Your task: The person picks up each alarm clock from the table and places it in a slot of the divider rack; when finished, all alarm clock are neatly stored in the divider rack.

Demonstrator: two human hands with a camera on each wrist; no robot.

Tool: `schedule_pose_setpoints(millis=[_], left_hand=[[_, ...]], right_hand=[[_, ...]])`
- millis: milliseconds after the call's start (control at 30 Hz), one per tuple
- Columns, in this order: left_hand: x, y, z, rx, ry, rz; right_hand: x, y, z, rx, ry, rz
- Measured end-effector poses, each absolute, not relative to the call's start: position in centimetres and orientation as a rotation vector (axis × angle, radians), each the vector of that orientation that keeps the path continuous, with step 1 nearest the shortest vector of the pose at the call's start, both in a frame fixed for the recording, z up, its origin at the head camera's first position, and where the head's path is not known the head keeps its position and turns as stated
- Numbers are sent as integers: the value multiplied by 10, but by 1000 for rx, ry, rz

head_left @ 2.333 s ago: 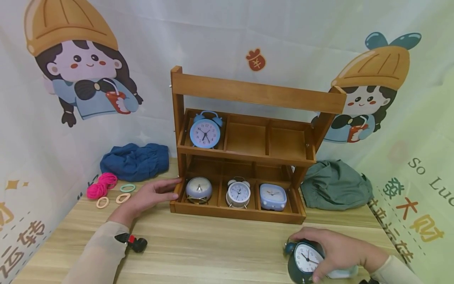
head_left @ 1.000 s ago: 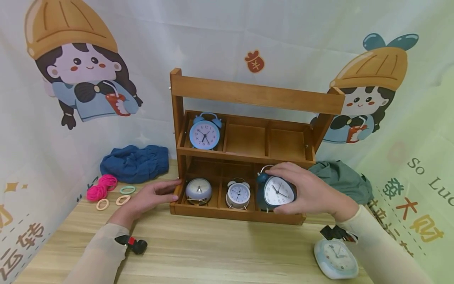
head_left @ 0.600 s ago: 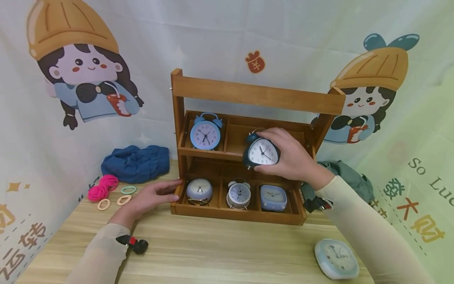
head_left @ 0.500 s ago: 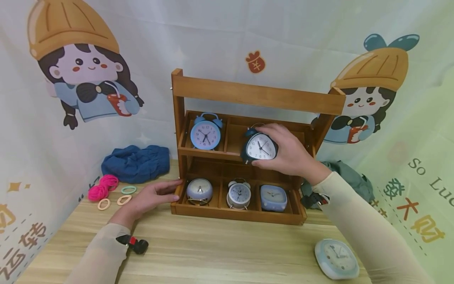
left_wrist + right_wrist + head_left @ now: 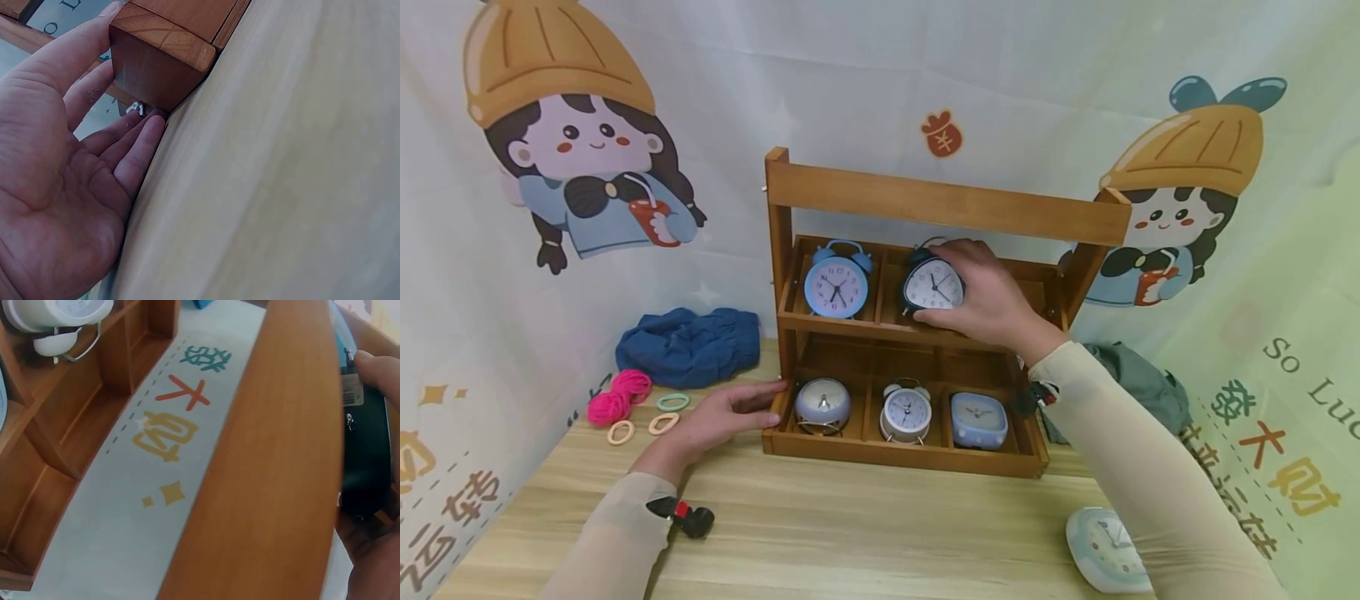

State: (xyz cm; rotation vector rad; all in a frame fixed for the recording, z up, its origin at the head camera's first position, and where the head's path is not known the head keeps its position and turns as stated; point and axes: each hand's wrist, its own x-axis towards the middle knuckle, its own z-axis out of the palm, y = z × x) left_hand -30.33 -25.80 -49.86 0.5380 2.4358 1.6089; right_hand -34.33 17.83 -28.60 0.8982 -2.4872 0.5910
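My right hand [image 5: 992,296] grips a dark green alarm clock [image 5: 933,285] with a rounded triangular white dial, fingers over its top and thumb at its lower edge. The clock is in the upper tier's middle compartment of a brown wooden rack [image 5: 947,198]; its dark back [image 5: 365,447] shows in the right wrist view. My left hand [image 5: 722,421] touches the rack's lower left end with extended fingers and holds nothing. Beside the green clock stands a blue twin-bell alarm clock [image 5: 837,286]. Below are a round lavender clock [image 5: 823,404], a white twin-bell clock [image 5: 906,412] and a blue-violet square clock [image 5: 978,419].
A pale blue and white clock [image 5: 1105,548] lies at the table's right, partly behind my right sleeve. Pink yarn [image 5: 617,397], several rings [image 5: 663,423] and a blue cloth [image 5: 688,346] are at left. A green cloth [image 5: 1138,383] lies right of the rack.
My right hand lifted the dark green clock from the table's right, carried it past the lower tier and up into the upper middle compartment. The left hand stayed at the rack's left end.
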Motion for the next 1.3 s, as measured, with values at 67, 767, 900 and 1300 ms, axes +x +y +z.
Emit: schedule_pose_setpoints(millis=[67,767,900,1300], left_hand=[[-303,-258,-499,542,2436,1606],[-308,-257,-497,570,2421,1606],[-307,-258,-497,569,2423,1606],[-305,-258,-499,552,2445,1594]], right_hand=[[-347,176,-288,901,-2498,558],[-353,170,-291,949,-2613,387],[-353,170,-290,963,-2610,384],[-335,191,-297,958,-2566,520]])
